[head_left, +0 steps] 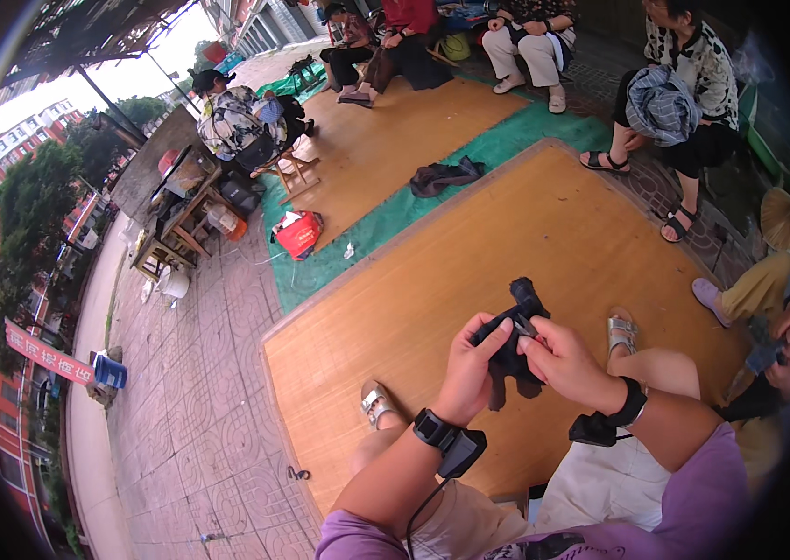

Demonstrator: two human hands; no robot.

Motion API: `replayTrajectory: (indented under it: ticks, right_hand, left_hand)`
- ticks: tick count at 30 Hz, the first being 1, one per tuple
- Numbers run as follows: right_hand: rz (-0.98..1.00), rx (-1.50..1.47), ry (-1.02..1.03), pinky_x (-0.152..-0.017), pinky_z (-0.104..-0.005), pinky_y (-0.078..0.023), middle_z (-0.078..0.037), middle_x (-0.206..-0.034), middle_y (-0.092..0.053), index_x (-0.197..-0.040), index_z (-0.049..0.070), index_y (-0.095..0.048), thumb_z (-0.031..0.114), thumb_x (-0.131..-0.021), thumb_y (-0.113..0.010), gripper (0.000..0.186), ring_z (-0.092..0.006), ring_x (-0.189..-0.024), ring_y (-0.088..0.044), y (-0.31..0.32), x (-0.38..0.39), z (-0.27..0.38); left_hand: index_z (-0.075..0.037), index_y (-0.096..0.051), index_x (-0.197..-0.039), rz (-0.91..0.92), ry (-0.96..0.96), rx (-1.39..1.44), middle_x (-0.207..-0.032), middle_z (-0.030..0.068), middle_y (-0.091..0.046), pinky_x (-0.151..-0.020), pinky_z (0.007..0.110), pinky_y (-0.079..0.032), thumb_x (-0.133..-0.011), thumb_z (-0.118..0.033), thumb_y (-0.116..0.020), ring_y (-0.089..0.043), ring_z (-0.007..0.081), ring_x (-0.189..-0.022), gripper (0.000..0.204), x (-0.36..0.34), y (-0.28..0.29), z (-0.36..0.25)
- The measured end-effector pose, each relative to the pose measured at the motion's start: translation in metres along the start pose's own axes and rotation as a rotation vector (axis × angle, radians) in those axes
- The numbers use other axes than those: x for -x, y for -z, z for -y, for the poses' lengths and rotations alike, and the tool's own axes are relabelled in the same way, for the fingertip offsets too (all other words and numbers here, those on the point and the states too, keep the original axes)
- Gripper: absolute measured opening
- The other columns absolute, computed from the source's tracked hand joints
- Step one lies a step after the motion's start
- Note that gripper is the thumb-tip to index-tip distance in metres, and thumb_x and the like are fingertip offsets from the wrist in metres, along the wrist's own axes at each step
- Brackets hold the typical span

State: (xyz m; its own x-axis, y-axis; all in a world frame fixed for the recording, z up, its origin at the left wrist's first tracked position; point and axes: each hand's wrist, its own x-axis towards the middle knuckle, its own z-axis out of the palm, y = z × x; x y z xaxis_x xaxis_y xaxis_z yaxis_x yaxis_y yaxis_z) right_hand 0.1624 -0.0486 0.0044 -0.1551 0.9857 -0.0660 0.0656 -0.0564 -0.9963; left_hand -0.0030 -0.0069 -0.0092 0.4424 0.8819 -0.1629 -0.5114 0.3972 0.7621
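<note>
My left hand [472, 369] pinches a dark knitted piece that looks like a glove [507, 359], its thumb lying on top. Finger-like ends of the cloth hang below, and a rolled end sticks up beyond my hands. From the other side my right hand [558, 359] closes in against the same cloth. A small greyish, metal-looking tool [524, 327] shows at the right fingertips; its kind is too small to make out. Both hands meet in front of me, above the mat, and each wrist bears a strapped black device.
A tan mat [414, 271] lies under my feet, with a green sheet [358, 247] beyond it. Dark cloth [446, 175] and a red bag [297, 233] lie farther off. Several people sit around, one at the right with grey cloth [661, 105]. A cluttered wooden bench [194, 219] stands left.
</note>
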Motion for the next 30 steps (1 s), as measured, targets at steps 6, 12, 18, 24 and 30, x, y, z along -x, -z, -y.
replayTrajectory:
  ticks: [6, 12, 18, 24, 30]
  right_hand:
    - [-0.032, 0.081, 0.010, -0.050, -0.0316, -0.039, -0.003, -0.062, -0.053, -0.087, 0.003, -0.054, 0.017, -0.099, -0.056, 0.018, -0.0110, -0.055, -0.052, 0.003, 0.006, 0.006]
    - [-0.247, -0.076, 0.166, -0.051, -0.0237, -0.034, 0.005, -0.062, -0.045, -0.098, 0.005, -0.058, 0.017, -0.102, -0.053, 0.013, -0.0044, -0.054, -0.040, 0.056, -0.023, 0.020]
    - [-0.549, 0.113, 0.249, -0.058, -0.0261, -0.039, 0.003, -0.071, -0.052, -0.098, 0.005, -0.057, 0.014, -0.101, -0.051, 0.011, -0.0069, -0.063, -0.046, 0.130, -0.034, -0.021]
    - [-0.512, 0.099, 0.088, -0.052, -0.0277, -0.047, -0.006, -0.091, -0.065, -0.110, 0.006, -0.054, 0.015, -0.103, -0.044, 0.015, -0.0110, -0.065, -0.060, 0.138, -0.013, -0.024]
    - [-0.480, 0.232, 0.105, -0.050, -0.0289, -0.052, -0.009, -0.105, -0.066, -0.119, 0.005, -0.053, 0.014, -0.103, -0.043, 0.022, -0.0137, -0.071, -0.067, 0.143, 0.016, 0.026]
  left_hand:
    - [-0.008, -0.059, -0.093, -0.052, -0.011, -0.011, -0.087, 0.0012, -0.067, -0.072, 0.024, -0.049, -0.097, -0.012, -0.064, -0.062, 0.0085, -0.079, 0.008, 0.001, -0.008, 0.000]
    - [-0.008, -0.062, -0.097, -0.295, -0.450, -0.064, -0.094, 0.0026, -0.069, -0.083, 0.027, -0.049, -0.097, -0.013, -0.064, -0.063, 0.0114, -0.089, 0.005, 0.003, 0.042, -0.061]
    - [-0.008, -0.061, -0.101, -0.476, -0.571, -0.181, -0.099, 0.0037, -0.068, -0.083, 0.028, -0.051, -0.096, -0.014, -0.065, -0.064, 0.0137, -0.092, 0.008, 0.041, 0.130, -0.090]
    - [-0.006, -0.060, -0.106, -0.654, -0.680, -0.265, -0.102, 0.0059, -0.068, -0.083, 0.031, -0.054, -0.097, -0.018, -0.064, -0.066, 0.0163, -0.093, 0.015, 0.124, 0.202, -0.152]
    - [0.000, -0.059, -0.122, -0.849, -0.731, -0.385, -0.114, 0.0138, -0.067, -0.087, 0.036, -0.055, -0.099, -0.024, -0.061, -0.066, 0.0243, -0.100, 0.034, 0.273, 0.265, -0.230]
